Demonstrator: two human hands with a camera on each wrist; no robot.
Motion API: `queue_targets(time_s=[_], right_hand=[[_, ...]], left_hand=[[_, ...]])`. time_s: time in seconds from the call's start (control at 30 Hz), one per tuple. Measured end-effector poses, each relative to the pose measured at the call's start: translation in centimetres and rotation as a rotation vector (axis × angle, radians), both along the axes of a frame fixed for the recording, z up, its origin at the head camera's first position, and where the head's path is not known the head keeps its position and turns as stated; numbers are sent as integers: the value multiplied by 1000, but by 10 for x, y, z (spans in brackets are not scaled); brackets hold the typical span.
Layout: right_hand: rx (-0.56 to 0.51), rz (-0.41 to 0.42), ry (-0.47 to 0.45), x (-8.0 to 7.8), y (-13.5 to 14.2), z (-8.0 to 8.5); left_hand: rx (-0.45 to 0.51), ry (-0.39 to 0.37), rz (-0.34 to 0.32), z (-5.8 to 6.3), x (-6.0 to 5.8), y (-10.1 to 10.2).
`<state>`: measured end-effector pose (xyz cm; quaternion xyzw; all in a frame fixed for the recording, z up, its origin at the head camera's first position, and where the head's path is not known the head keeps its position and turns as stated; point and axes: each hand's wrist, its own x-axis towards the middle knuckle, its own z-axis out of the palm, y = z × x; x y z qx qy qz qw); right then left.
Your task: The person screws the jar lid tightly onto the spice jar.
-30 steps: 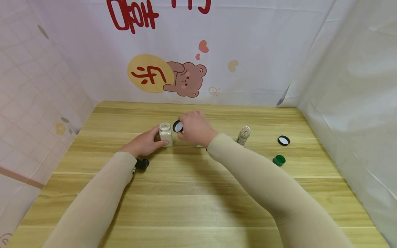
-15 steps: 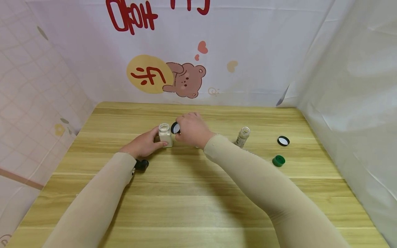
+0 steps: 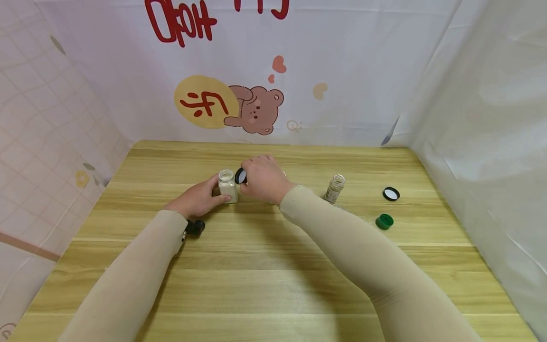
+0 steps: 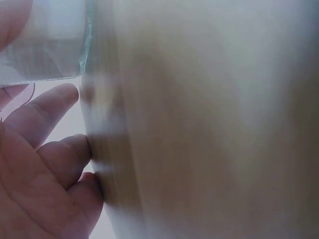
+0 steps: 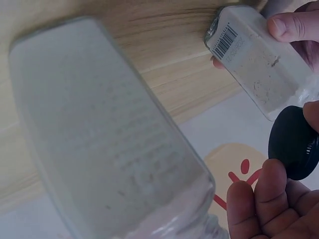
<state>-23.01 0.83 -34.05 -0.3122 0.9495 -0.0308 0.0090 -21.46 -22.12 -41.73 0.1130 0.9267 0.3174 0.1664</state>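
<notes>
My left hand (image 3: 201,197) grips an uncapped square glass jar (image 3: 228,190) of whitish powder, standing upright on the table. In the left wrist view, part of the jar's glass (image 4: 55,42) shows above curled fingers (image 4: 65,154). Close to the right of its mouth, my right hand (image 3: 266,179) pinches a black screw lid (image 3: 241,175), tilted so that its white liner shows. The right wrist view has the lid (image 5: 291,144) near the held jar (image 5: 259,64), which bears a barcode. A second powder-filled jar (image 5: 104,129) looms large there; my right hand mostly hides it in the head view.
Farther right stands another open glass jar (image 3: 335,188) with a printed label. A black lid (image 3: 391,194), liner up, and a green cap (image 3: 384,221) lie on the wooden table (image 3: 256,285) beyond it. Printed cloth (image 3: 342,57) hangs along the back and sides.
My right hand has shifted slightly left, bringing the black lid closer to the jar's mouth. My left hand keeps its grip on the jar in place.
</notes>
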Motion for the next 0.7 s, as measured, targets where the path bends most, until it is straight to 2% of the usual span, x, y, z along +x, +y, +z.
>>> queue_targets(time_s=[0.7], right_hand=[[-25, 11, -13, 0, -4, 3]], left_hand=[[-15, -20, -1, 3, 1, 1]])
